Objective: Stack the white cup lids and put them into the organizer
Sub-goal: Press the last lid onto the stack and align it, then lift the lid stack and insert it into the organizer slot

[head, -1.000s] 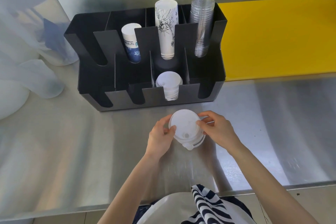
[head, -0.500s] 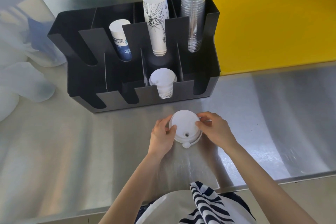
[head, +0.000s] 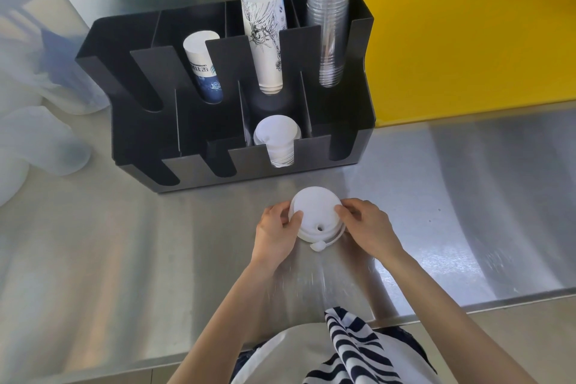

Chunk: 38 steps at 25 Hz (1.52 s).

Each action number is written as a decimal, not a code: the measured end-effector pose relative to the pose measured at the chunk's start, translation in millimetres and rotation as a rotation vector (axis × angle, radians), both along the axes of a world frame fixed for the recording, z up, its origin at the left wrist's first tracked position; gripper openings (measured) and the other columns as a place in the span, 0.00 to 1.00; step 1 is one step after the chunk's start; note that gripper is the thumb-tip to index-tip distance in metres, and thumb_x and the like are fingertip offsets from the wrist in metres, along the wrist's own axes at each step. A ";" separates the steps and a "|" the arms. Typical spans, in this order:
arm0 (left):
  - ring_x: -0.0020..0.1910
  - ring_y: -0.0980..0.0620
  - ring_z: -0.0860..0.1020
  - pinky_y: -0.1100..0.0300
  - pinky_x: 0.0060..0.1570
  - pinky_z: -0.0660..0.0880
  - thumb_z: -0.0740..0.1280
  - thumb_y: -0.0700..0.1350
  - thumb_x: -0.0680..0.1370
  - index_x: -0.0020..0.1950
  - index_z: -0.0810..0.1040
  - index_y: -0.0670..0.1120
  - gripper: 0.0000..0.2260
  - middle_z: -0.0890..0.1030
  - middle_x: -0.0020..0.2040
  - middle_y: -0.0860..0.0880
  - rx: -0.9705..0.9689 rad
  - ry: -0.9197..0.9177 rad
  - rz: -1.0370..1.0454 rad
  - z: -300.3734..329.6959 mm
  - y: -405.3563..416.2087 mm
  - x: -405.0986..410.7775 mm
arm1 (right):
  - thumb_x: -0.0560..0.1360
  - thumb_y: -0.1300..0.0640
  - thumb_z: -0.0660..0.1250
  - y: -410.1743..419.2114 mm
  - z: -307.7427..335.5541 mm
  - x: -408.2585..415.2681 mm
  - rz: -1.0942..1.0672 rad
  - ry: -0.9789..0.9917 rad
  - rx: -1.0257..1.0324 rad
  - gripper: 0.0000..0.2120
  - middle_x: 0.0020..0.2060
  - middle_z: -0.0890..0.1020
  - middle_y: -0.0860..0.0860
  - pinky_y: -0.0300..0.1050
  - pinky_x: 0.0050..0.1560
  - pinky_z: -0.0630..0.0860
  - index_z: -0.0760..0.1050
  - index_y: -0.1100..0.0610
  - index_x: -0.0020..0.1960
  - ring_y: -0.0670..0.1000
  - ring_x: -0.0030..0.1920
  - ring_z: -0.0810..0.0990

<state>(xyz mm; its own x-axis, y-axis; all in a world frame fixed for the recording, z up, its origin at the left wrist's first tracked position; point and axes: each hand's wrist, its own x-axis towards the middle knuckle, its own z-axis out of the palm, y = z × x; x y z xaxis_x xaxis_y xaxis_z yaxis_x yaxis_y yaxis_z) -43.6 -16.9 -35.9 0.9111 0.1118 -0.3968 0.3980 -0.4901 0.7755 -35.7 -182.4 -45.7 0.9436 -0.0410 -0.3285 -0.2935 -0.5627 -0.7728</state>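
We hold the lids (head: pixel 316 218) between left hand (head: pixel 276 235) and right hand (head: pixel 367 227), fingers pinching the rim at 9 and 3 o'clock, probably to square the stack above the bench (head: pixel 124 259). The organizer (head: pixel 336 146) lies at 12 o'clock. Against the earlier frame, the grip is unchanged.

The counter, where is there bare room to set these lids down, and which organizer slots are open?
Bare steel lies right of the right hand, below the yellow board, and left of the left hand, in front of the organizer. Its front slots look empty, except one holding white lids. The back row with cups is crowded; plastic bags fill the far left.
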 end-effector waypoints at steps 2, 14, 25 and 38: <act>0.52 0.49 0.78 0.55 0.56 0.73 0.64 0.46 0.74 0.54 0.75 0.47 0.09 0.77 0.58 0.44 -0.118 0.001 0.080 1.6 0.5 -1.6 | 0.75 0.52 0.60 0.6 -0.3 -1.5 -0.019 -0.040 0.014 0.11 0.53 0.79 0.54 0.32 0.39 0.65 0.75 0.53 0.54 0.48 0.45 0.73; 0.51 0.49 0.78 0.54 0.48 0.79 0.64 0.40 0.74 0.53 0.74 0.45 0.08 0.78 0.52 0.46 -0.470 0.039 0.341 16.1 16.5 -10.4 | 0.70 0.43 0.63 12.5 14.7 -5.9 -0.036 0.044 0.211 0.19 0.44 0.77 0.41 0.31 0.46 0.71 0.71 0.50 0.58 0.41 0.46 0.77; 0.53 0.50 0.78 0.60 0.45 0.78 0.63 0.41 0.74 0.53 0.76 0.52 0.11 0.77 0.56 0.45 -0.485 -0.033 0.339 21.1 25.5 -15.1 | 0.72 0.47 0.63 29.6 14.1 -28.4 0.083 0.272 0.421 0.09 0.40 0.84 0.46 0.32 0.40 0.77 0.78 0.51 0.42 0.43 0.39 0.82; 0.58 0.51 0.75 0.48 0.60 0.74 0.63 0.41 0.74 0.61 0.71 0.53 0.16 0.75 0.62 0.49 -0.387 -0.115 0.170 26.1 28.1 -13.7 | 0.72 0.53 0.65 34.0 16.2 -28.9 0.067 0.220 0.495 0.04 0.39 0.84 0.48 0.30 0.38 0.77 0.78 0.52 0.42 0.42 0.40 0.83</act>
